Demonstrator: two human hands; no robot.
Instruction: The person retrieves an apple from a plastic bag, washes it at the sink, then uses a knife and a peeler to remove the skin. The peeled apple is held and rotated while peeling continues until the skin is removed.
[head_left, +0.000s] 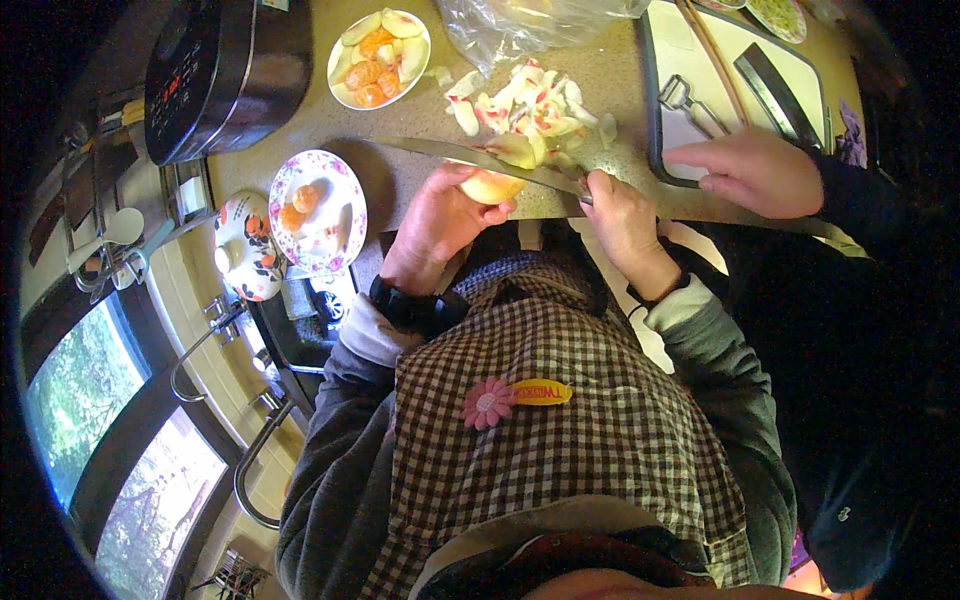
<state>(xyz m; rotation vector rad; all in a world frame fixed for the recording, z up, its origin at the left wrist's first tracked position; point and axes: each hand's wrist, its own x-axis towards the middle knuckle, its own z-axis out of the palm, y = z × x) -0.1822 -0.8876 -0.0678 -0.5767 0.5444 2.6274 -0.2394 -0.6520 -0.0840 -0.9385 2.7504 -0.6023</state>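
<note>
My left hand (431, 225) cups a pale, peeled apple-like fruit (491, 187) above the counter's front edge. In my right hand (622, 217) is the handle of a long kitchen knife (450, 152). Its blade lies across the top of the fruit and points to the left; whether it has cut in is hard to tell. Behind the fruit is a heap of red-and-white peelings (536, 105). A white plate (335, 90) with fruit slices and peeled mandarin pieces stands farther back on the left.
A floral plate (352, 232) with mandarin pieces and a patterned lidded pot (255, 255) stand left, near the sink (292, 337). Behind are a rice cooker (262, 75) and plastic bag (517, 34). Another person's hand (765, 172) hovers by a cutting board (679, 142) holding a peeler (677, 94) and cleaver (780, 94).
</note>
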